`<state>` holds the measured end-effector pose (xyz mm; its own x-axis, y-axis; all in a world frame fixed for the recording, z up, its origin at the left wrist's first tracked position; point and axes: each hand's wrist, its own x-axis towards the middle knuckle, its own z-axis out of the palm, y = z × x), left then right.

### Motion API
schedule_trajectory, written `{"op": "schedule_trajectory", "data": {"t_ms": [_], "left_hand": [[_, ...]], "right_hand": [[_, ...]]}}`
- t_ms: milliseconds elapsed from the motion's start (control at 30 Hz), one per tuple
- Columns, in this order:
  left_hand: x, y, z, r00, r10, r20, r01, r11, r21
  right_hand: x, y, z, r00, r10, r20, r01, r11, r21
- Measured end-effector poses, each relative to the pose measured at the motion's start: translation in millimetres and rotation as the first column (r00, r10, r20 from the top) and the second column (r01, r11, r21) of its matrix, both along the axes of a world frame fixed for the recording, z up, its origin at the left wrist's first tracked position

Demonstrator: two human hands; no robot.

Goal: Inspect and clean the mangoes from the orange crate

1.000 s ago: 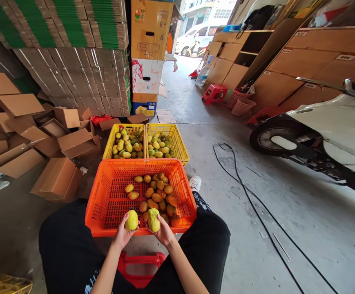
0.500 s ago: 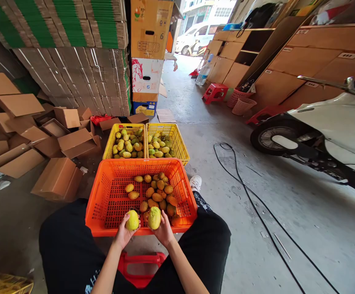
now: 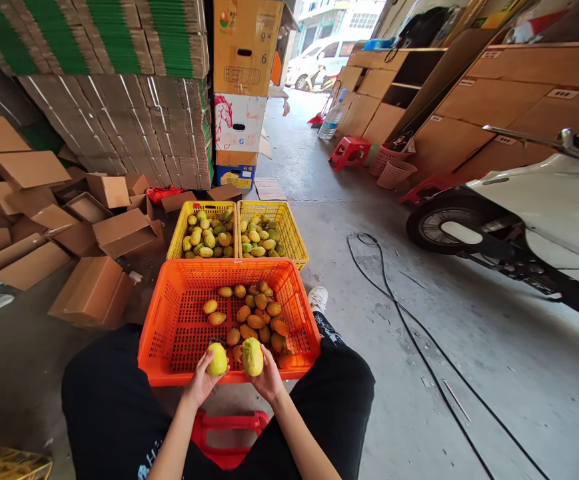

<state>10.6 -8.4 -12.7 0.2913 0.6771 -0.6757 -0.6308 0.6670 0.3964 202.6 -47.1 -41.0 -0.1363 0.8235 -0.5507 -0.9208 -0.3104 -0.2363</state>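
My left hand [image 3: 202, 381] is closed around a smooth yellow-green oval fruit [image 3: 216, 360]. In my right hand [image 3: 268, 379] sits a second yellow-green oval fruit [image 3: 252, 358], its skin bumpy towards the top. Both hands are side by side above the near rim of an orange plastic crate [image 3: 162, 367], the fruits slightly apart. Inside that crate, brownish-orange fruits [image 3: 255, 321] are heaped to the right, while a few lie loose near the middle. Fingers behind each held fruit are partly hidden.
Two yellow crates [image 3: 296, 247] of green-yellow fruit adjoin the orange crate's far side. Cardboard boxes [image 3: 92, 290] lie scattered on the left. A black cable [image 3: 399, 300] loops over the floor at right, near a white scooter [image 3: 529, 193]. Below my arms is a red plastic stool [image 3: 229, 423].
Both hands keep hold of their fruits with only slight movement. The fruit in my right hand appears a little turned. The view has shifted slightly.
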Motion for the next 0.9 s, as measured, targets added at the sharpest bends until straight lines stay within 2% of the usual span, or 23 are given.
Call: {"op": "schedule_trajectory", "data": {"t_ms": [167,400,900], "left_hand": [[0.6,0.7,1.3,1.000,-0.009,-0.012,0.009,1.000,0.005],[1.5,0.8,2.7,1.000,0.015,-0.023,-0.015,1.000,-0.011],[0.6,1.0,-4.3,1.000,0.022,-0.006,-0.022,0.999,-0.037]], "right_hand": [[0.5,-0.5,-4.1,1.000,-0.023,-0.015,0.023,1.000,-0.020],[-1.3,-1.1,3.4,1.000,-0.006,-0.022,0.006,1.000,-0.014],[-0.9,-1.4,3.4,1.000,-0.008,0.009,0.009,0.998,-0.060]]}}
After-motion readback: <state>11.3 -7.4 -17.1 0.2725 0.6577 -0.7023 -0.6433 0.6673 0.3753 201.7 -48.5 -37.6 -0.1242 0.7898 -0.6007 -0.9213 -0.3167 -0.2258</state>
